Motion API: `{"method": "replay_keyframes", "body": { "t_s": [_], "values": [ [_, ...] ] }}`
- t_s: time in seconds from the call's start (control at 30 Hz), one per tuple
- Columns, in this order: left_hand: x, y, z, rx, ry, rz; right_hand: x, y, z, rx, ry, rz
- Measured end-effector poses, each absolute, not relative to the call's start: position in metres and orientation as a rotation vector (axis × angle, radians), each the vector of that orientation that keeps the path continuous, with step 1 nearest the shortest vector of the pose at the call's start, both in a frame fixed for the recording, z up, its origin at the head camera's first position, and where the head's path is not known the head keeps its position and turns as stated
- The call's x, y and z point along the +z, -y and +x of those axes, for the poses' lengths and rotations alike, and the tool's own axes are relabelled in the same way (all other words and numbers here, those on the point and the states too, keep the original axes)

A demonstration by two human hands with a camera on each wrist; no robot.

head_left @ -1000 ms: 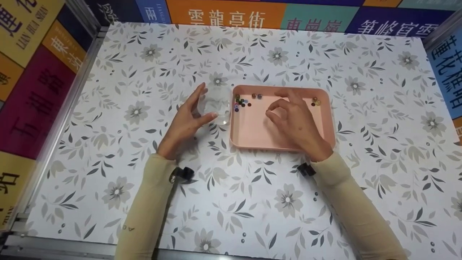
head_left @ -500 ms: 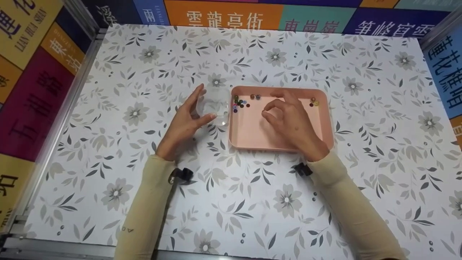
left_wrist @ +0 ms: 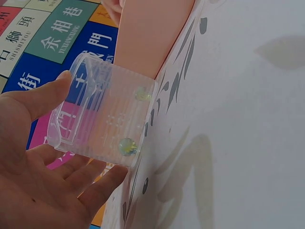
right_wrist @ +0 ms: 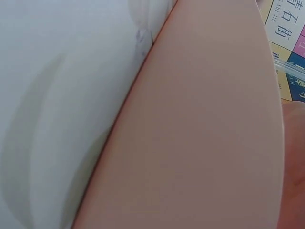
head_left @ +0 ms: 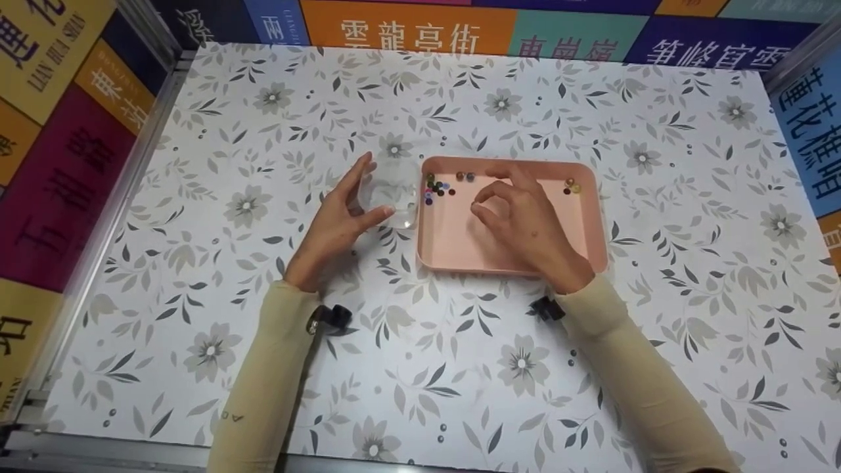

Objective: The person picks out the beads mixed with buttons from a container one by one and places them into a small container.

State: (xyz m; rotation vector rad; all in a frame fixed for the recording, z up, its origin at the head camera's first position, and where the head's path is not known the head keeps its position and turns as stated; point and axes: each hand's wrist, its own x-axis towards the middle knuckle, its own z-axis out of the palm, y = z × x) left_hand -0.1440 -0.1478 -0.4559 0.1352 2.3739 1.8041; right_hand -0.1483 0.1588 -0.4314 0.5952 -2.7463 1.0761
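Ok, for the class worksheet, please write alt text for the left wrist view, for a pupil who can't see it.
A left hand holds a clear container, with two greenish beads showing near its base. Beyond it are a pink tray and colourful panels with writing; a leaf-patterned white table fills the right side.

yellow panel (head_left: 56, 49), lettered "lian hua shan"

cup (left_wrist: 107, 109): ribbed, glossy plastic | tray (head_left: 453, 233): smooth plastic | beads (left_wrist: 127, 147): glossy
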Motion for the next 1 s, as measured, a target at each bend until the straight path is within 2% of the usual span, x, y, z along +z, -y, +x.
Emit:
{"method": "replay_keyframes", "body": {
  "t_s": [1.0],
  "values": [
    [-0.454, 0.145, -0.143, 1.785, -2.362, 0.055, -0.432, -0.148, -0.146, 1.084, 2.749, 0.634]
  ]
}}
